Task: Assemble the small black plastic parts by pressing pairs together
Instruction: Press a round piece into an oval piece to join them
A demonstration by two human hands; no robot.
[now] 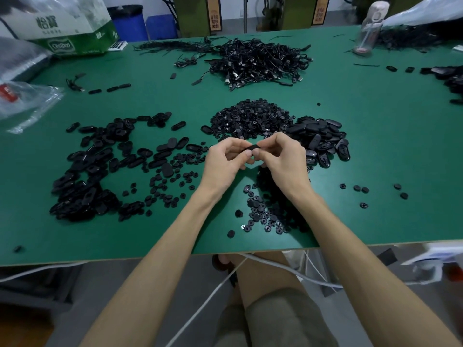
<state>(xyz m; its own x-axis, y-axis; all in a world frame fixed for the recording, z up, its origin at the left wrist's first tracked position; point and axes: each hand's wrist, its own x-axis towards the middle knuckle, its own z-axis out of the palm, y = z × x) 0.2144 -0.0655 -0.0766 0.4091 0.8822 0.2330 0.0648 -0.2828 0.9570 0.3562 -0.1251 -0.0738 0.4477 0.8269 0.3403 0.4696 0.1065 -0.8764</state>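
Above the green table [375,151], my left hand [223,164] and my right hand [283,159] meet at the fingertips and pinch a small black plastic part [252,148] between them. Fingers hide most of that part. A heap of small round black parts [253,118] lies just behind my hands. Black oval shells form a pile [323,141] to the right and a wide spread [100,166] on the left. More small round pieces [265,211] lie scattered under my right forearm.
A tangle of black cables [260,61] sits at the back centre. A green and white box [72,23] and clear plastic bags [27,98] occupy the far left. A clear water bottle [368,28] stands at the back right. The table's front edge [225,254] runs below my forearms.
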